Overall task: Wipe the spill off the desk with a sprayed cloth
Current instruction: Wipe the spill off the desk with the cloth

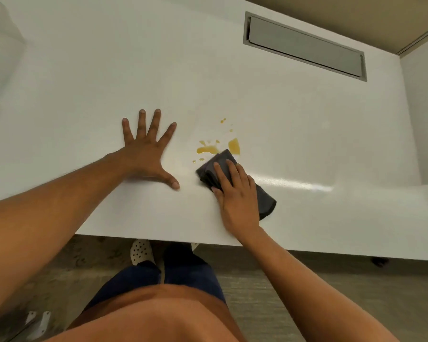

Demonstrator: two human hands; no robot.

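Observation:
A yellow spill (209,149) lies in small puddles and drops on the white desk (232,70), near the middle. A folded dark grey cloth (220,161) rests on the desk with its far corner touching the spill. My right hand (235,196) lies flat on top of the cloth, fingers pressing it down. My left hand (147,151) is spread flat on the desk to the left of the spill, holding nothing.
A grey metal cable flap (304,45) is set into the desk at the back right. A blurred pale object (0,58) sits at the far left. The desk's front edge (232,243) runs just below my hands, with my legs and the floor beneath.

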